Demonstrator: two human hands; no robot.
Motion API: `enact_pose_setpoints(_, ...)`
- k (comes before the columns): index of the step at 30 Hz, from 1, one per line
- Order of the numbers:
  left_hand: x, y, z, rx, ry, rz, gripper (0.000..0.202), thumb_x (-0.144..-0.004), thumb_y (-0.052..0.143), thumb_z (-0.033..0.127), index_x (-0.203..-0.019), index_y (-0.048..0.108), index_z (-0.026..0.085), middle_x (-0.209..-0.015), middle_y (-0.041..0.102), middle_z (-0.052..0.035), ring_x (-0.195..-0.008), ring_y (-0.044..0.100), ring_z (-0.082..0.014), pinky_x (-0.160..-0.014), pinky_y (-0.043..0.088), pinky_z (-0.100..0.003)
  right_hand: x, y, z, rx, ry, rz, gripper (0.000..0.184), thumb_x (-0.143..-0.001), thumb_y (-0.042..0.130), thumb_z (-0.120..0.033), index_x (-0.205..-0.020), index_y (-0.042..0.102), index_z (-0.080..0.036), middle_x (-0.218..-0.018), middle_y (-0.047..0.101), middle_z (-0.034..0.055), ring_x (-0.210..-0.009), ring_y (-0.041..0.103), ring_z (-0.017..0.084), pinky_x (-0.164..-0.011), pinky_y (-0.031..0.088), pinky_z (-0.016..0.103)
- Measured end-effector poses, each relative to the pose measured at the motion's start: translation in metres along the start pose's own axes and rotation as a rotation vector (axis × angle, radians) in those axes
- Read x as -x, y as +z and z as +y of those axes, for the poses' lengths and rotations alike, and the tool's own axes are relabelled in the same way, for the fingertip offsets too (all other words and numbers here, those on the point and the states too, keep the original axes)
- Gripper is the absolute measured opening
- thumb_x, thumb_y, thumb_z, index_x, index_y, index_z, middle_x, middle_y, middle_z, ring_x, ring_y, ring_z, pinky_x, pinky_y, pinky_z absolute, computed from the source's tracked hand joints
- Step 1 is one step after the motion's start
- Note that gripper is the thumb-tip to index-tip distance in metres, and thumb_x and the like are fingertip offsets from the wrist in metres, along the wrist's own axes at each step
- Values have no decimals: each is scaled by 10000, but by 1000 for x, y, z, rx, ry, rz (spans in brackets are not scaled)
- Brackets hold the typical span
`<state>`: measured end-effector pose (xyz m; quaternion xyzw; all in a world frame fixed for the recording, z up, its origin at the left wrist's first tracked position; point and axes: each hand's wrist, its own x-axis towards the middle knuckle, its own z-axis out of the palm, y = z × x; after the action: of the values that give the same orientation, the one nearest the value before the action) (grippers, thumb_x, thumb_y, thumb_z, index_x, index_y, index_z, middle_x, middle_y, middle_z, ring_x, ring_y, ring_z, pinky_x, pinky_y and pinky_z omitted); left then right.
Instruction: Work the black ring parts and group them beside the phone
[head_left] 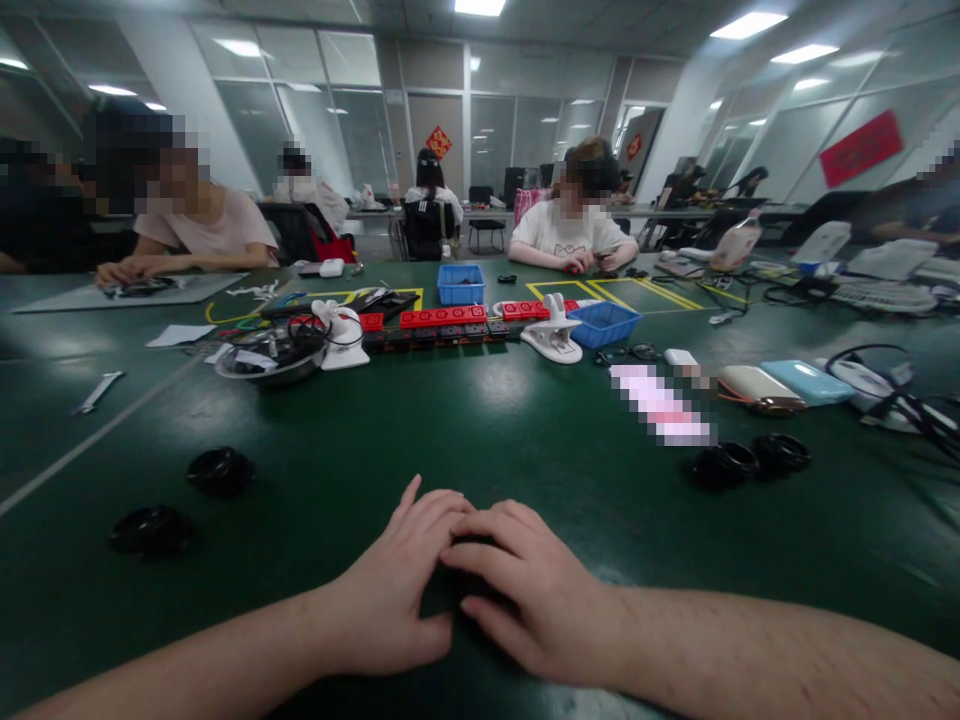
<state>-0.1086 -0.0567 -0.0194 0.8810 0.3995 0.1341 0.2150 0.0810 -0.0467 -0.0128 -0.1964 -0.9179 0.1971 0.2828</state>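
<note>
My two hands meet low in the middle of the head view, above the green table. My left hand [397,580] has its fingers stretched forward and its thumb apart, with green tabletop showing in the gap. Its fingertips touch or overlap those of my right hand [529,575]. The right fingers curve over a dark patch; whether this is a black part or only shadow is unclear. To the left lie two black ring-shaped parts, a farther one [221,470] and a nearer one [152,530]. Another pair, a black ring [724,464] and its neighbour [781,453], sits at right.
Red and black socket strips [442,318] run across the table between white clip stands [555,335]. A metal bowl [262,375] of small parts, blue bins [461,284], a wrench [97,393] and pouches [806,382] lie around. Co-workers sit opposite, one in white [574,228].
</note>
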Motion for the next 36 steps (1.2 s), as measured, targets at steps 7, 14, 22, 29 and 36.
enact_pose_setpoints(7, -4, 12, 3, -174, -115, 194, 572, -526, 701, 562, -945, 567, 197, -1004, 565, -67, -1015, 478, -321, -1004, 40, -644, 0, 8, 0, -6, 160, 80, 263, -734, 648, -265, -953, 555, -153, -1013, 519, 75, -925, 467, 189, -807, 415, 349)
enact_pose_setpoints(14, -6, 6, 6, -100, -83, 103, 329, -601, 678, 307, -905, 589, 219, -987, 536, -36, -997, 480, -268, -1023, 61, -600, -1, 4, 2, -130, 5, 47, 134, -752, 549, -182, -882, 563, -149, -962, 543, 69, -937, 474, 168, -803, 425, 309)
enact_pose_setpoints(22, -11, -16, -8, 38, 125, -243, 342, -612, 727, 390, -940, 651, 328, -1087, 487, -2, -1075, 444, -252, -1042, 56, -558, -1, 5, 9, -223, -361, -94, 196, -681, 407, -127, -742, 593, -137, -939, 584, 61, -968, 519, 133, -955, 363, 291)
enact_pose_setpoints(29, -9, -26, -5, 39, 151, -369, 489, -684, 671, 404, -1150, 524, 386, -1323, 390, 8, -1239, 315, -299, -1036, 56, -593, 0, 2, 7, -92, -438, -161, 267, -814, 399, -194, -889, 640, -107, -1017, 573, 81, -1042, 468, 161, -943, 371, 256)
enact_pose_setpoints(36, 2, 11, -14, -69, -20, -39, 894, -523, 712, 577, -1277, 386, 225, -1300, 414, -122, -1228, 312, -372, -1006, 53, -653, -2, 4, 5, 226, -245, 4, 242, -855, 455, -315, -928, 605, -140, -918, 597, 58, -855, 488, 185, -839, 394, 340)
